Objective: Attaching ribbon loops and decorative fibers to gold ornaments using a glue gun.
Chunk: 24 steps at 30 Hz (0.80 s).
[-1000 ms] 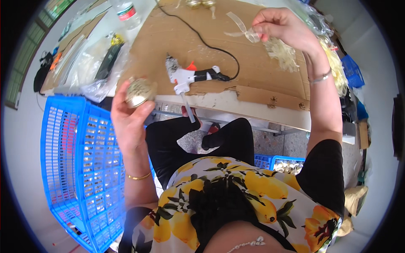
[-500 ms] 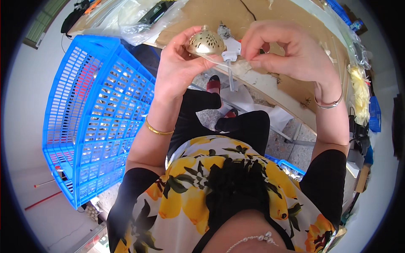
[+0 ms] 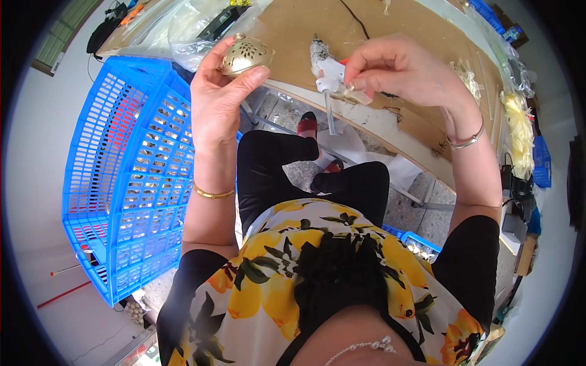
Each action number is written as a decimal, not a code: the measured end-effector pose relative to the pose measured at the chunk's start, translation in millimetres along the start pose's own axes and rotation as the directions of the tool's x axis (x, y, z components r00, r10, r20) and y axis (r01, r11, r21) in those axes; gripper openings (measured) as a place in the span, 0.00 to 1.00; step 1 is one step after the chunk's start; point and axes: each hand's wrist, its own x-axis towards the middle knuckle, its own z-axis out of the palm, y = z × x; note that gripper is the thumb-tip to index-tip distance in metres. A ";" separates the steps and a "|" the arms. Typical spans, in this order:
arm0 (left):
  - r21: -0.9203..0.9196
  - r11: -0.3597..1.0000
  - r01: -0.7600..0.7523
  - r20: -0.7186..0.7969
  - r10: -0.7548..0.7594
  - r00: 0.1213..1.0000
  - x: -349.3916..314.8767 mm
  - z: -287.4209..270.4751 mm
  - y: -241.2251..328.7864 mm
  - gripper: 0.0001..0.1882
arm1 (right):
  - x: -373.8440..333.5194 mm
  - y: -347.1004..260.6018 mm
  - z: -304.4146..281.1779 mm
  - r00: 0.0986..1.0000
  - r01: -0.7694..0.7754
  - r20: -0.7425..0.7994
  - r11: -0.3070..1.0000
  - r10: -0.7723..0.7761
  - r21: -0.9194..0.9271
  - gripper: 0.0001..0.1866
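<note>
In my left hand is a pale gold, dome-shaped ornament pierced with small leaf-like cut-outs. My fingers wrap its far side and the thumb presses near its lower rim. To the right, my right hand pinches a small whitish, translucent scrap, perhaps glue. Right beside those fingertips, at the table's edge, is a white glue gun with a dirty, crusted nozzle end. A clear glue stick sticks out of it toward me, past the edge.
A tall blue plastic basket with many small items inside stands at my left. Brown cardboard covers the table, with clear plastic bags at its far left. Pale yellow strips hang at the right. A blue crate sits low beside me.
My left hand has moved left with the ornament, away from the glue gun. The pale strip that ran beneath the ornament no longer shows there. My right hand has shifted slightly left.
</note>
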 end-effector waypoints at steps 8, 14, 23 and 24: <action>0.222 0.967 0.121 0.226 -0.172 0.959 -8.7 34.7 -15.4 0.31 | 1.9 -12.0 19.3 0.878 0.478 0.255 0.732 -0.404 -0.486 0.03; 0.237 0.969 0.064 0.364 -0.150 0.919 -23.9 44.0 -28.3 0.31 | 2.2 -13.2 13.6 0.912 0.312 0.032 0.643 -0.408 -0.699 0.06; 0.326 0.945 -0.001 0.390 -0.133 0.911 -32.4 43.1 -27.7 0.32 | 3.2 -8.8 14.1 0.887 0.300 0.025 0.532 -0.461 -0.792 0.06; 0.336 0.942 0.000 0.384 -0.137 0.913 -32.9 43.1 -27.8 0.32 | 3.2 -8.6 14.5 0.888 0.300 0.027 0.534 -0.459 -0.791 0.06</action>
